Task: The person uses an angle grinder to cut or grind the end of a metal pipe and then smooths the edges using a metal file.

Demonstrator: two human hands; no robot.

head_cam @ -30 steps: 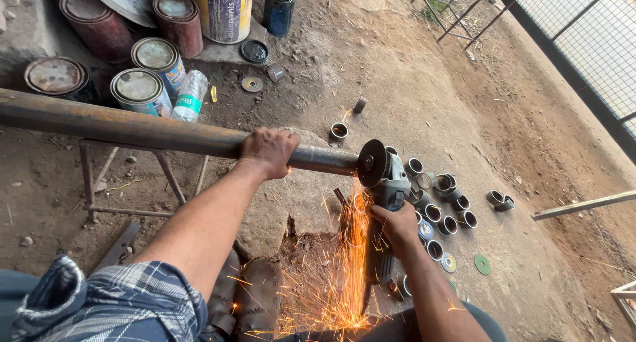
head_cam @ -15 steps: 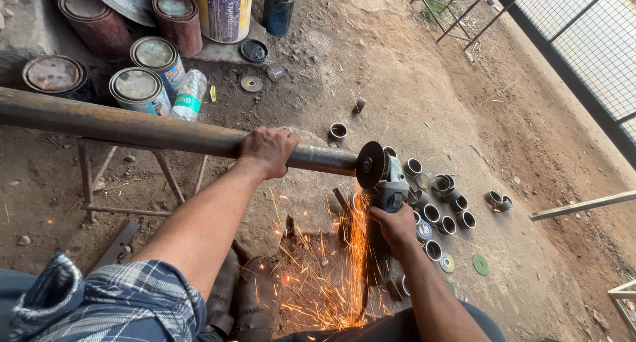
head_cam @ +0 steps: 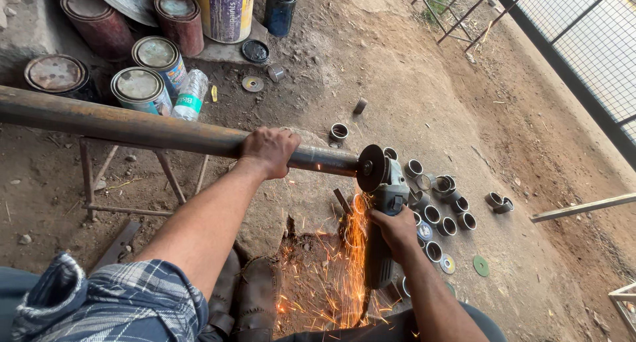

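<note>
Paint tins: a cluster of round, lidded metal paint tins [head_cam: 140, 89], some rust-brown and some pale, stands on the dirt at upper left, with a clear plastic water bottle [head_cam: 192, 93] lying just beside them.
Stand: a thin rusty metal trestle stand [head_cam: 126, 183] sits under the pipe on its left stretch.
Pipe: a long, rusty brown steel pipe [head_cam: 132, 128] runs level from the left edge toward the middle, resting on the stand; its free end meets the cutting disc.
Left hand: the left hand [head_cam: 268, 151] lies on top of the pipe near its free end, fingers curled over and pressed together around it, thumb tucked below.
Sleeve: a blue and white checked rolled-up sleeve [head_cam: 99, 302] shows at lower left.
Boots: dark worn leather boots [head_cam: 245, 292] stand on the ground beneath the pipe.
Sparks: orange sparks [head_cam: 338, 269] fall from the cut down to the dirt beside the boots.
Grinder: a grey and black handheld angle grinder [head_cam: 384, 209] has its dark round disc touching the pipe end, edge-on.
Right hand: the right hand [head_cam: 396, 228] wraps the grinder body, fingers closed tight around it.
Cut rings: short cut steel pipe rings [head_cam: 440, 206] lie scattered on the dirt just right of the grinder, beside a flat green disc [head_cam: 481, 266].
Fence: a dark wire-mesh metal fence [head_cam: 583, 44] runs along the upper right.
</note>
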